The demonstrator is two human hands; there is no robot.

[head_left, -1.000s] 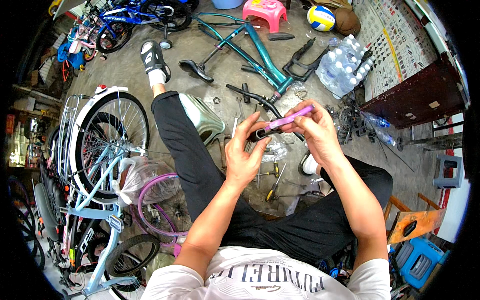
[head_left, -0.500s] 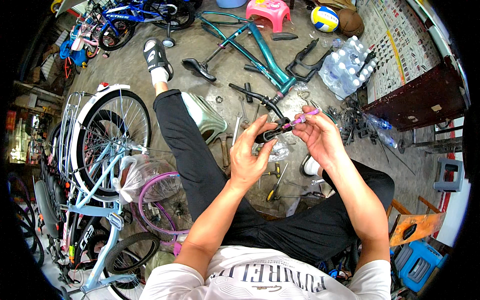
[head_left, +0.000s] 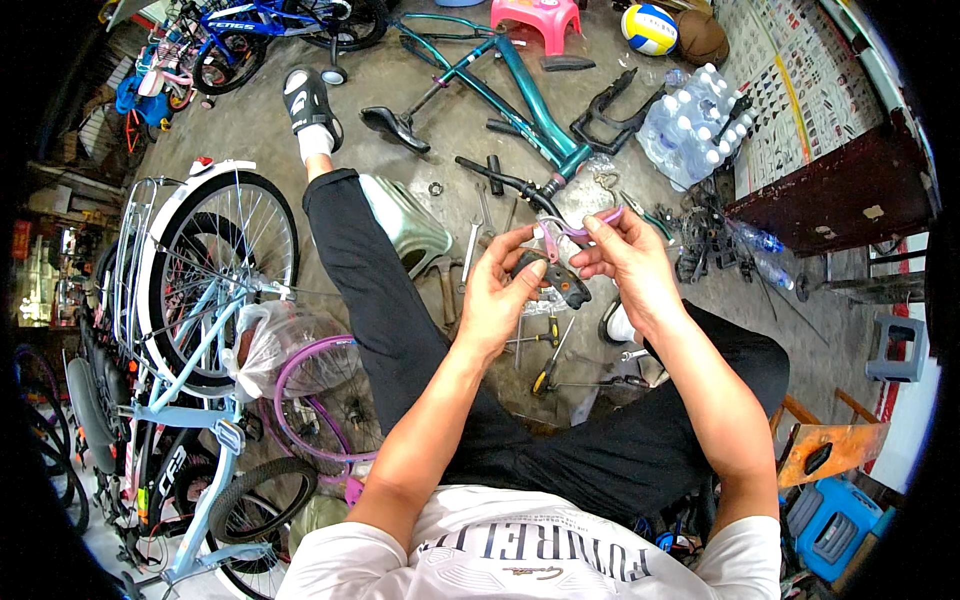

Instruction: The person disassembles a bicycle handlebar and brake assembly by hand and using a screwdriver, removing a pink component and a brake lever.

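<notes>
The left hand (head_left: pixel 490 303) pinches the black part (head_left: pixel 570 288) above the floor (head_left: pixel 235 125), its orange-marked face now turned into view, while the right hand (head_left: pixel 632 258), fingertips likewise closed, holds the re-angled purple curved piece (head_left: pixel 550 241), probably making both easier to inspect.

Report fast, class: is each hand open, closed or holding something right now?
Left hand: closed, holding a black part between thumb and fingers.
Right hand: closed, pinching a curved purple piece.

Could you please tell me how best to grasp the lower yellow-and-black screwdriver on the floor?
Probably by its thick handle, reaching down from above on the near side: it lies with that handle at the near end, thin shaft pointing away.
</notes>
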